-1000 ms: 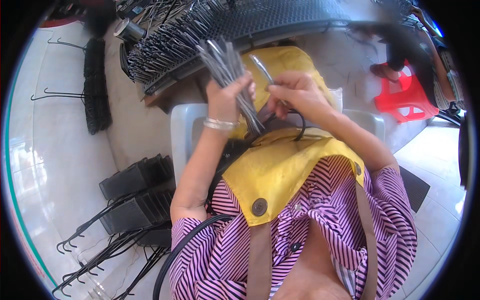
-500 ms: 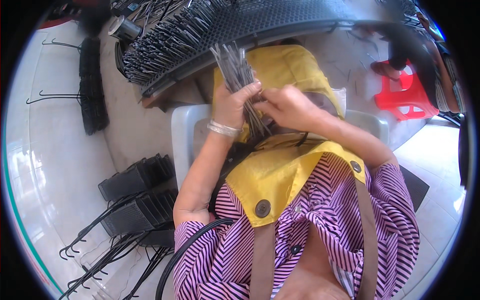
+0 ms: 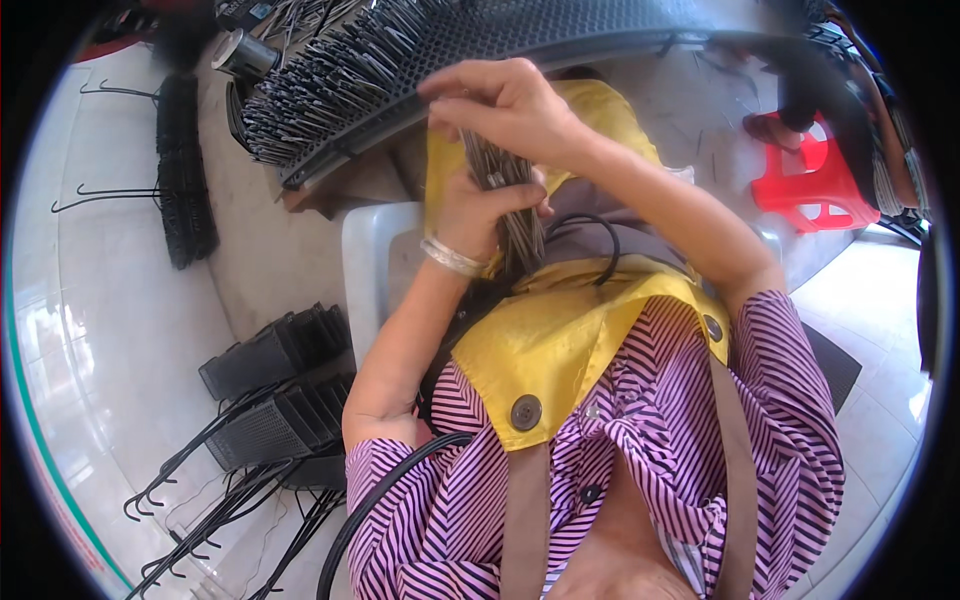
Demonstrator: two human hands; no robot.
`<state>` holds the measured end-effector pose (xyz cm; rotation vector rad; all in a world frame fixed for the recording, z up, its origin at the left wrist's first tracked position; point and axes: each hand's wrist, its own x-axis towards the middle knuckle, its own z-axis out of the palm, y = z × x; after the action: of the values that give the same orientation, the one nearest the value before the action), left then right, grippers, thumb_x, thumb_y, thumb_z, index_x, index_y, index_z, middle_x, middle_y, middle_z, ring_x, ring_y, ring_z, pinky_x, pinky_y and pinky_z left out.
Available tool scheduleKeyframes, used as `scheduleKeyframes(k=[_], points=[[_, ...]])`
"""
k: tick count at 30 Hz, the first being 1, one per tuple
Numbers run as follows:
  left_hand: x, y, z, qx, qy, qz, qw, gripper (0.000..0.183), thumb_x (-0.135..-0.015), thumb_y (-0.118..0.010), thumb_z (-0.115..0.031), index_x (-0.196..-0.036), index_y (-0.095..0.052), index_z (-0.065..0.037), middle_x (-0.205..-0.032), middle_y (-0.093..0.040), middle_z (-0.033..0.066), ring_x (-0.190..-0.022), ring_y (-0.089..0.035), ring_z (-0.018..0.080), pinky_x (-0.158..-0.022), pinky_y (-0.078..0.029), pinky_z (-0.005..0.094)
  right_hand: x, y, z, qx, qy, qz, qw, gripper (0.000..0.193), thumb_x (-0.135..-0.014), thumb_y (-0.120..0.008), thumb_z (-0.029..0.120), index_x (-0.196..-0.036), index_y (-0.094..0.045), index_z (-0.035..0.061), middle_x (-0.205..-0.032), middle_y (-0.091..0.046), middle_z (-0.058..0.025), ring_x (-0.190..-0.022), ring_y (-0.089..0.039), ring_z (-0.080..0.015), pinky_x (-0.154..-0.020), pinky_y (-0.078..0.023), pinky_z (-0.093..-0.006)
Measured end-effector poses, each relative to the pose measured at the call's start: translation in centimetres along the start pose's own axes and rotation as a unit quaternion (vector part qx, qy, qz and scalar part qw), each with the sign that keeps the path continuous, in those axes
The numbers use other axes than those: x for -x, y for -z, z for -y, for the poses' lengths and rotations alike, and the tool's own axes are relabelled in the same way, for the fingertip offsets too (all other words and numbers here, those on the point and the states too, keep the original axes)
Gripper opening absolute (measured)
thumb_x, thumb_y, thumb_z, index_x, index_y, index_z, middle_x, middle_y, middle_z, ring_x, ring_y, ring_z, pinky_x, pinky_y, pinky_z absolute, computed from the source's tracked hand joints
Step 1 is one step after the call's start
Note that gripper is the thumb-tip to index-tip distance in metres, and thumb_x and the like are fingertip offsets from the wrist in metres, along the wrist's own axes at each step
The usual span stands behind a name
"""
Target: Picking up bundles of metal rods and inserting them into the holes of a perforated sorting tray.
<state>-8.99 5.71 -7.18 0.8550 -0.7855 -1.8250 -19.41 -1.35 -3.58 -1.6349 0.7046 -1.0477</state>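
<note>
My left hand (image 3: 490, 208) is closed around a bundle of thin grey metal rods (image 3: 497, 165), held at a slant above my lap. Over the bundle's upper end is my right hand (image 3: 520, 105), its fingers and thumb reaching left with a gap between them. That hand hides the rod tips, so whether it touches them is unclear. A yellow apron (image 3: 550, 330) covers my front and lap behind the bundle.
Ahead stands a perforated dark table (image 3: 560, 40) with many similar rods (image 3: 330, 75) and a metal can (image 3: 243, 55). Black racks with hooked rods (image 3: 270, 425) lie at left. A red stool (image 3: 815, 185) and another person's foot (image 3: 775, 133) are at right.
My right hand has moved up and left, from beside the bundle's middle to over its upper end. The left hand keeps hold and has sunk slightly.
</note>
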Motion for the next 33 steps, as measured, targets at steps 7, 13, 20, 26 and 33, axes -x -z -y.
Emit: scheduleKeyframes(k=[7,13,20,26,33], points=[[0.2,0.9,1.3,0.047,0.055,-0.011,0.997,0.022,-0.064,-0.064,0.002,-0.083,-0.055,0.001,-0.071,-0.058,0.0087,-0.061,-0.059,0.0199,-0.058,-0.048,0.0286,0.3,0.5,-2.1,-0.024,-0.093,0.046,0.994,0.018,-0.081,-0.057,0.013,-0.086,-0.061,-0.0032,-0.072,-0.062,-0.0045,-0.065,-0.057,-0.0082,-0.061,-0.047,-0.0212],[0.2,2.1,2.6,0.035,0.103,0.034,0.993,0.023,-0.069,-0.061,0.003,-0.090,-0.052,-0.001,-0.072,-0.057,0.0103,-0.065,-0.058,0.0228,-0.061,-0.048,0.0335,0.8,0.8,-2.1,0.152,-0.034,0.114,0.981,0.023,-0.080,-0.056,0.019,-0.081,-0.061,-0.0028,-0.067,-0.063,-0.0064,-0.061,-0.058,-0.0116,-0.058,-0.046,-0.0255],[0.2,2.0,2.4,0.056,0.107,-0.013,0.993,0.019,-0.068,-0.062,0.002,-0.085,-0.052,0.001,-0.069,-0.056,0.0113,-0.061,-0.055,0.0221,-0.057,-0.046,0.0328,1.7,3.0,-2.3,-0.106,-0.183,-0.085,0.974,0.035,-0.081,-0.059,0.030,-0.096,-0.059,-0.0019,-0.087,-0.063,-0.0100,-0.078,-0.060,-0.0148,-0.069,-0.047,-0.0252],[0.2,1.9,2.1,0.073,0.064,-0.039,0.995,0.019,-0.067,-0.060,0.002,-0.084,-0.053,0.001,-0.066,-0.056,0.0108,-0.056,-0.056,0.0208,-0.051,-0.047,0.0296,5.1,3.2,-3.1,-0.123,-0.274,-0.047,0.953,0.039,-0.076,-0.065,0.030,-0.094,-0.059,-0.0050,-0.083,-0.062,-0.0113,-0.074,-0.060,-0.0156,-0.067,-0.048,-0.0251],[0.1,2.2,1.5,0.044,0.035,-0.043,0.997,0.018,-0.073,-0.060,0.001,-0.089,-0.053,-0.001,-0.068,-0.057,0.0099,-0.058,-0.058,0.0214,-0.052,-0.049,0.0310,6.6,1.4,-2.4,-0.175,-0.254,0.001,0.951,0.030,-0.074,-0.068,0.015,-0.093,-0.059,-0.0065,-0.076,-0.061,-0.0084,-0.063,-0.057,-0.0104,-0.057,-0.047,-0.0220]])
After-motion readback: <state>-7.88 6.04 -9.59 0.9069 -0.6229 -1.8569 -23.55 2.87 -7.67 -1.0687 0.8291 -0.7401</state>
